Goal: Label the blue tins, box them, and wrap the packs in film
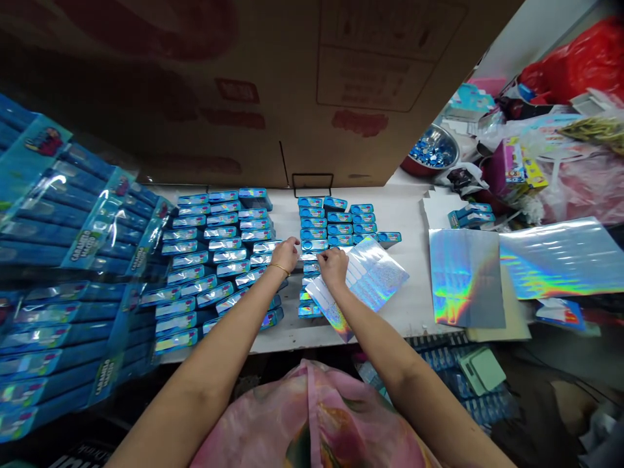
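Observation:
Rows of small blue boxes (227, 254) stand on the white table (409, 260), left of my hands. A second group of blue boxes (340, 229) sits just beyond and between them. My left hand (285, 254), with a thin bracelet at the wrist, is over the gap between the groups, its fingers bent and apart, holding nothing visible. My right hand (333, 265) is pinched at the near boxes; what its fingertips hold is too small to make out. A shiny holographic sheet (377, 273) with pale strips lies under and beside my right hand.
A large cardboard box (273, 84) rises behind the table. Stacked blue packs (53, 221) fill the left side. To the right are more holographic sheets (465, 276), a metal bowl of small blue pieces (433, 148), a red bag (580, 62) and a green scale (482, 370).

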`<state>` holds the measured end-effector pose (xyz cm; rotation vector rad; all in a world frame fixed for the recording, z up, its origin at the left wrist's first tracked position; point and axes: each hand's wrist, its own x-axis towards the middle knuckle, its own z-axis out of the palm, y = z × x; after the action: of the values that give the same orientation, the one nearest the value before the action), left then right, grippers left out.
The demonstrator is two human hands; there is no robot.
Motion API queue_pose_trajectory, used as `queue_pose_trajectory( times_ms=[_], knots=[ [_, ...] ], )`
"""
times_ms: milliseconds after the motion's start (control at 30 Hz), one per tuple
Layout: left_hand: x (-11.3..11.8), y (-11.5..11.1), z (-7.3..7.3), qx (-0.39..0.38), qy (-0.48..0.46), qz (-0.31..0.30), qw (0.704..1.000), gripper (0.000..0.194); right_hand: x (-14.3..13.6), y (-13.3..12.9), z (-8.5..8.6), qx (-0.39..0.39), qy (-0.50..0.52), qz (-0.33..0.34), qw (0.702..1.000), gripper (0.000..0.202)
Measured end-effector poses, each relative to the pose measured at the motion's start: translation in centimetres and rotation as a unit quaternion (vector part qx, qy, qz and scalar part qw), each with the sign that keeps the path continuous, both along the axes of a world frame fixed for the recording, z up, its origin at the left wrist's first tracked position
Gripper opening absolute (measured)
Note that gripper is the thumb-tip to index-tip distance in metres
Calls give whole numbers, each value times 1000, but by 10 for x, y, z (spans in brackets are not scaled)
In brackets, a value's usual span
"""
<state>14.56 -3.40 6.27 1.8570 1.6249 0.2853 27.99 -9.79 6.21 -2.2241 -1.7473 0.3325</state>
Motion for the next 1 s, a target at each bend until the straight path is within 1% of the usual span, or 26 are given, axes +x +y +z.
queue_pose_trajectory(
  times_ms=[133, 200, 233, 267, 367, 400, 433, 467, 500, 600, 633, 700, 767, 833, 900, 1000],
  knots=[
    [6, -5, -9, 25, 4, 12, 1000, 27, -1, 0, -4, -14, -43, 19, 999, 27],
    [8, -10, -11, 34, -1, 28, 999, 27, 1, -2, -2, -17, -66, 27, 997, 26],
    [9, -13, -11, 36, -1, 36, 999, 27, 3, -3, -1, -14, -77, 41, 996, 25],
    [9, -15, -11, 38, 0, 42, 998, 27, 5, -5, 2, -10, -85, 70, 994, 25],
    [9, -22, -5, 75, -5, 63, 995, 28, 12, -8, 9, -16, -106, 197, 974, 26],
    [10, -25, -2, 95, -13, 71, 993, 29, 15, -9, 12, -24, -110, 228, 967, 27],
    [12, -28, 2, 114, -24, 74, 990, 29, 19, -9, 14, -31, -112, 243, 963, 29],
    [15, -31, 5, 127, -37, 69, 989, 28, 25, -8, 17, -33, -109, 239, 964, 30],
    [20, -35, 9, 133, -49, 49, 989, 28, 33, -7, 19, -27, -102, 222, 969, 32],
    [45, -50, 20, 111, -59, -64, 990, 31, 71, -4, 26, 34, -57, 144, 987, 37],
    [55, -55, 22, 99, -47, -98, 989, 34, 86, -4, 28, 57, -43, 134, 988, 38],
    [75, -64, 24, 80, -7, -135, 988, 40, 114, -3, 31, 77, -37, 161, 983, 36],
    [92, -68, 23, 65, 39, -138, 988, 36, 133, -4, 30, 54, -64, 212, 974, 30],
    [103, -69, 19, 52, 70, -121, 989, 26, 142, -6, 26, 17, -100, 253, 962, 26],
    [108, -68, 15, 47, 77, -99, 991, 21, 146, -8, 19, 5, -123, 286, 950, 25],
    [109, -66, 12, 45, 64, -86, 993, 20, 148, -15, 12, 25, -132, 316, 939, 25]
  ],
)
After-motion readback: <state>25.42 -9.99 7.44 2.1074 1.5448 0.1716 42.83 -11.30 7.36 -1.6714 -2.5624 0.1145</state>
